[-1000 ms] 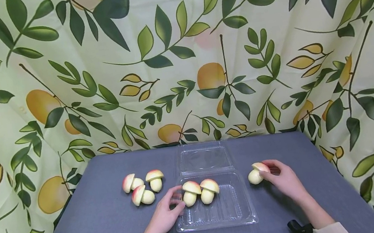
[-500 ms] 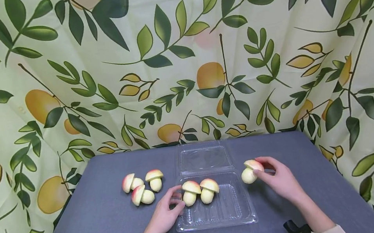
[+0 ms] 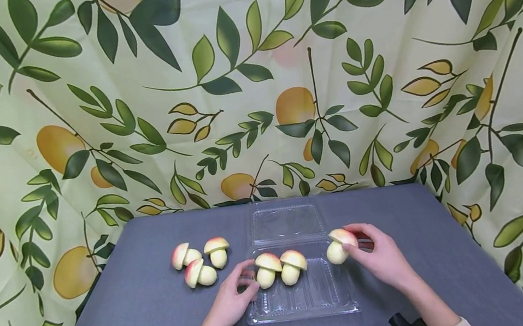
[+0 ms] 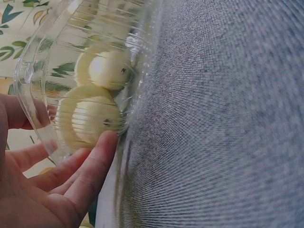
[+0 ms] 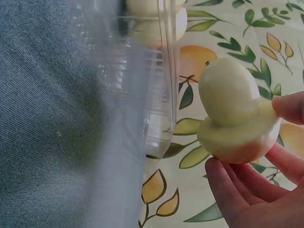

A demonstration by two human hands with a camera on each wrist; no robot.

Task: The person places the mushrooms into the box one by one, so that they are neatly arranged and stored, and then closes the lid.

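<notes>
My right hand (image 3: 378, 255) holds a toy mushroom (image 3: 336, 253) by its red-tinged cap, thumb on one side and fingers on the other. Its pale stem points toward the clear plastic container (image 3: 306, 312), and it overlaps the container's right rim in the head view. The right wrist view shows the mushroom (image 5: 230, 92) raised beside the container wall (image 5: 161, 128). Against the container's left side rest the extended fingers of my left hand (image 3: 232, 299). Inside, at the left, two mushrooms (image 3: 267, 278) lie side by side, and they show through the plastic in the left wrist view.
Three more mushrooms (image 3: 200, 273) lie grouped on the grey-blue cloth (image 3: 153, 320) left of the container. The container's clear lid (image 3: 286, 223) is folded back behind it. A leaf-and-fruit patterned curtain (image 3: 253, 103) hangs around the table's back and sides.
My right hand has carried its mushroom leftward, from beside the container to over its right rim. My left hand and the other mushrooms have stayed in place.
</notes>
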